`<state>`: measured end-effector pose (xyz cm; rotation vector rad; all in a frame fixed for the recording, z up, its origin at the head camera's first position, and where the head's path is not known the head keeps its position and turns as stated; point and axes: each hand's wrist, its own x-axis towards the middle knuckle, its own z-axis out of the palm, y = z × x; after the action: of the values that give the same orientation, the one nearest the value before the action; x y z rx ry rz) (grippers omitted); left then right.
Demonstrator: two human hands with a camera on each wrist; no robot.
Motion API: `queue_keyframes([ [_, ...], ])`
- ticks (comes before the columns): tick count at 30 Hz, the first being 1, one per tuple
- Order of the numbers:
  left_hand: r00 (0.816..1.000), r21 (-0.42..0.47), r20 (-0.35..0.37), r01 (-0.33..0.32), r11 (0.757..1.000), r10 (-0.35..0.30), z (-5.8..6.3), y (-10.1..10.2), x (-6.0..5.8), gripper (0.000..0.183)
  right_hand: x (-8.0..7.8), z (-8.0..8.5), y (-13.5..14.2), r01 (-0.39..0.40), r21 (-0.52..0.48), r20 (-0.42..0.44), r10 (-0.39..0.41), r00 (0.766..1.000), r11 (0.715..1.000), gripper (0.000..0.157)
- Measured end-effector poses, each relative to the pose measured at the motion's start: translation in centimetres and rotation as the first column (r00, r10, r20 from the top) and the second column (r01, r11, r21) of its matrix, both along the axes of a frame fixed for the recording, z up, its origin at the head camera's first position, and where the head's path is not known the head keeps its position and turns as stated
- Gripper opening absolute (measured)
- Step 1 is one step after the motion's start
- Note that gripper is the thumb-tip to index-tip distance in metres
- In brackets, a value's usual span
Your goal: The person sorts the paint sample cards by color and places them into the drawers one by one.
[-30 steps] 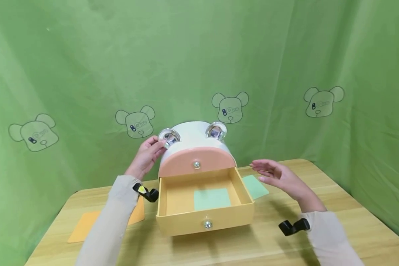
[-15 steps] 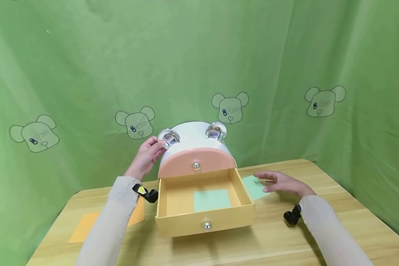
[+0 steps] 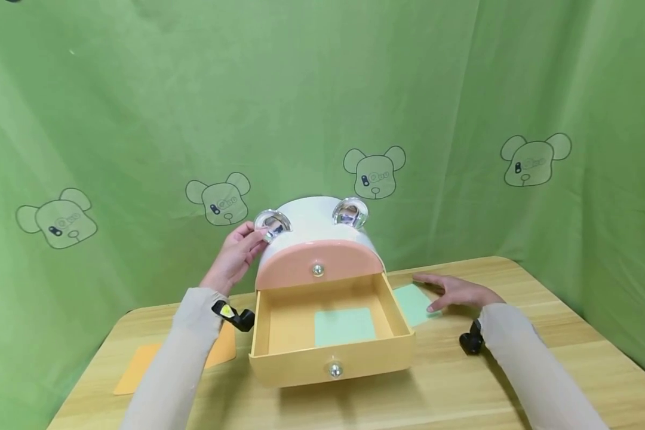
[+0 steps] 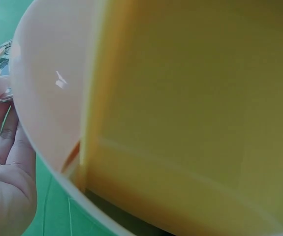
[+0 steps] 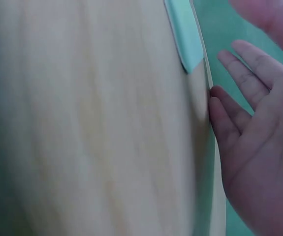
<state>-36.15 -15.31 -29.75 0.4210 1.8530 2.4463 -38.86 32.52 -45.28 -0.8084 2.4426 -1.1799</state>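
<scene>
Yellow glossy box-shaped drawer (image 3: 368, 358): pulled out toward you; weight on its front could, I judge, tip everything forward.
Mint-green rectangular sheet (image 3: 345, 327): flat on the drawer floor, apart from both your hands.
Orange flat sheet (image 3: 134, 365): on the wood-grain table (image 3: 516, 346), partly behind your pale left sleeve (image 3: 180, 352), which might drag it.
Right hand (image 3: 454, 292): fingers extended, thumb apart, low over a second mint-green sheet (image 3: 412, 306) beside the drawer; contact unclear. Pressing without catching an edge could merely slide it.
Left hand (image 3: 233, 257): thumb and fingers pinch a shiny silver ear (image 3: 273, 222) on the white dome-topped cabinet (image 3: 314, 218); a sideways tug there might twist it.
Green curtain (image 3: 301, 89): behind everything.
</scene>
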Motion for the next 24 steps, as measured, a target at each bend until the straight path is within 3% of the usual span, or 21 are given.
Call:
queue_keyframes([
  [14, 1.000, 0.018, -0.003, 0.010, 1.000, -0.010, -0.1, 0.1, 0.1, 0.010, 0.2, 0.0, -0.1, -0.025, 0.088, -0.039, 0.029, 0.999, 0.996, 0.068],
  [24, 1.000, 0.019, -0.005, 0.005, 1.000, -0.005, -0.1, 0.0, 0.1, 0.010, 2.2, -0.1, 1.0, 0.030, 0.094, -0.100, -0.021, 0.995, 0.995, 0.080],
])
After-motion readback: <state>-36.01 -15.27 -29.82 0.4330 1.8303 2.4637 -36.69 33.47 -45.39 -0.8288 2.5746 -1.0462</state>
